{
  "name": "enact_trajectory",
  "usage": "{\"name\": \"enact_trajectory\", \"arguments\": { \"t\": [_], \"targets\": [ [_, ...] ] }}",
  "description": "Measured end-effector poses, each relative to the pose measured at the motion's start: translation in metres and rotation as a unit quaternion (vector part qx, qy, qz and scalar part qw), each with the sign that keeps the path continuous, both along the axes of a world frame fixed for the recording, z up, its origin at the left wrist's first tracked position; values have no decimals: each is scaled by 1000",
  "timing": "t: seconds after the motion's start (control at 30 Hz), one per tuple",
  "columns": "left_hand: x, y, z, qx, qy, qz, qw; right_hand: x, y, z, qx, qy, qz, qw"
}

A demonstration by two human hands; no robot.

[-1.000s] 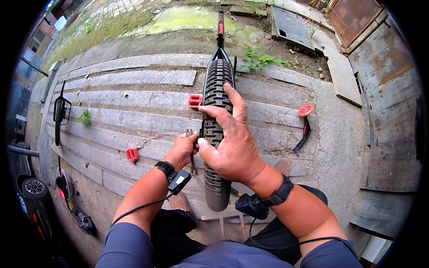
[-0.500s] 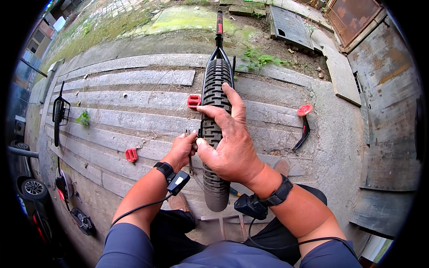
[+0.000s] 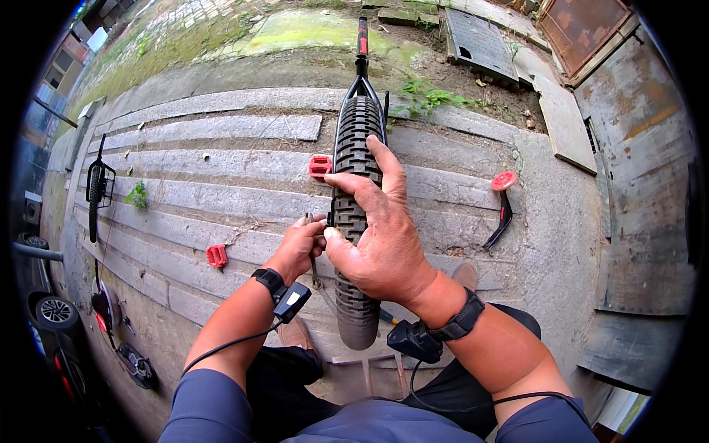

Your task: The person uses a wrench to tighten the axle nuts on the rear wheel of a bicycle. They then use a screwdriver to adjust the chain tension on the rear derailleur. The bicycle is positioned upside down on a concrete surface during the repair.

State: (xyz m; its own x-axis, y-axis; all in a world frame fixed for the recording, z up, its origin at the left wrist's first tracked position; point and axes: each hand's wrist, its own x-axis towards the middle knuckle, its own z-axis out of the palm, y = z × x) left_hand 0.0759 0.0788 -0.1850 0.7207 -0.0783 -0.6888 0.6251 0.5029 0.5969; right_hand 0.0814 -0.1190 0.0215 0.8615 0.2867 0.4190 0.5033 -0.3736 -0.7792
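A small bicycle stands in front of me, its knobby black tyre [image 3: 358, 317] running from the black fork down between my legs. My right hand [image 3: 384, 240] lies over the top of the wheel and grips it, index finger stretched along the tread and thumb at the left side. At the wheel's left side, my left hand [image 3: 299, 247] is closed, with a slim metal tool [image 3: 316, 277] in its fingers, poking out above and below; its kind is mostly hidden. The fingertips are by a small black part next to the tyre. A red pedal [image 3: 320, 166] shows just left of the wheel.
Concrete slabs [image 3: 192, 199] pave the ground. Another red pedal [image 3: 216, 256] lies at left; a round red piece [image 3: 504, 181] on a black arm lies at right. A second small bicycle [image 3: 96, 184] and a car [image 3: 59, 314] are far left. Metal sheets [image 3: 635, 214] stand at right.
My left hand has shifted very slightly at the wheel's side. The right hand and the bicycle look the same.
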Motion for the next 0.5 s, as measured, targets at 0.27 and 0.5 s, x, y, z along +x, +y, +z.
{"name": "enact_trajectory", "arguments": {
  "t": [0.27,0.5],
  "targets": [
    [-2,-4,9,38,21,-8,999,1,0,0,-3,-2,-1,1000],
    [-1,1,1,9,30,-23,999,0,0,-1,-2,-5,0,1000]
  ]
}}
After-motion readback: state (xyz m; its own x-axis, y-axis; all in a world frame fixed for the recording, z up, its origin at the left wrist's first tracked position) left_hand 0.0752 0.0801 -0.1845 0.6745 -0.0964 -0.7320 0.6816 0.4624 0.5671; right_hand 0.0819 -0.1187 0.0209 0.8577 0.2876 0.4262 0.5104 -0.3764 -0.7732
